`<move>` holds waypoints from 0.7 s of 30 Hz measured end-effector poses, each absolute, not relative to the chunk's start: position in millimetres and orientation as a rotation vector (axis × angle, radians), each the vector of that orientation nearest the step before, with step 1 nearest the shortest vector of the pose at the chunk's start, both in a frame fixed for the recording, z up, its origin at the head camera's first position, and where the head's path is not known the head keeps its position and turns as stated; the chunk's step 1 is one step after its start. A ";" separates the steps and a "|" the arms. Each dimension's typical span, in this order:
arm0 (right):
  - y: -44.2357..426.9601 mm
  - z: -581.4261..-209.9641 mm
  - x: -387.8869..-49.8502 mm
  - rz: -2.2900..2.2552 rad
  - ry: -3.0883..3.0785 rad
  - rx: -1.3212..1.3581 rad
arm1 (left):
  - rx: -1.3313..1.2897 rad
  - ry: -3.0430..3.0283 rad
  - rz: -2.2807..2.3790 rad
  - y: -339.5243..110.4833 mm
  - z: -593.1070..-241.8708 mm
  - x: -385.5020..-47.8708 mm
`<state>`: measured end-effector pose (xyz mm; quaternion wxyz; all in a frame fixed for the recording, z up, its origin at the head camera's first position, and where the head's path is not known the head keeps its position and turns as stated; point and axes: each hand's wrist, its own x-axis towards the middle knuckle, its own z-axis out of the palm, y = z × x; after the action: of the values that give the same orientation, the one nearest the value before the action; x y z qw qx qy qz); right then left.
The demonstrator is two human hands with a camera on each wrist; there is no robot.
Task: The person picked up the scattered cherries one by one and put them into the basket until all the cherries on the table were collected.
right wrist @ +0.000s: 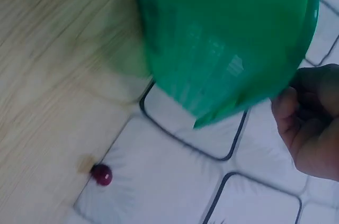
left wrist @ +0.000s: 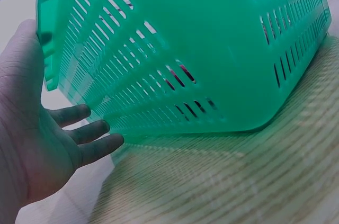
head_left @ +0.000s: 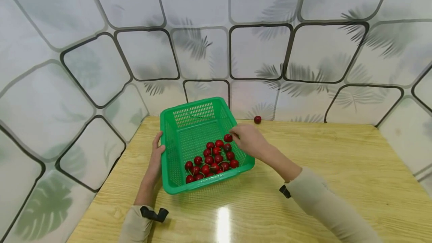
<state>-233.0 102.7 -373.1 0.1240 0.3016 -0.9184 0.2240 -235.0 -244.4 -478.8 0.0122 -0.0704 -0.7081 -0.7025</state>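
A green plastic basket with slotted walls stands on the table, holding several dark red cherries with stems, heaped toward its near right part. At the basket's left side is my left hand; its thumb touches the rim, and in the left wrist view the other fingers extend loosely beside the slotted wall. Above the right rim, my right hand pinches one cherry at its fingertips. The right wrist view shows that hand near the rim, its cherry hidden.
A single cherry lies at the table's back edge, right of the basket. Behind the wooden table rises a pale patterned backdrop. Both wrists wear black straps.
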 end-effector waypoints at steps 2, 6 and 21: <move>89.5 -373.4 -229.1 0.618 -2.740 0.943 | -0.216 -2.199 -2.198 -244.2 -479.0 -235.1; 69.1 -385.9 -230.0 0.602 -2.860 1.005 | -0.212 -2.202 -2.198 -244.0 -479.3 -234.3; 36.6 -418.0 -235.3 0.231 -3.025 0.916 | -0.211 -2.200 -2.197 -243.5 -479.8 -234.9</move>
<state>-235.3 36.6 -418.0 -0.0137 0.2890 -0.9545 0.0730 -234.9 -243.5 -479.8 0.0126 -0.0675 -0.7059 -0.7050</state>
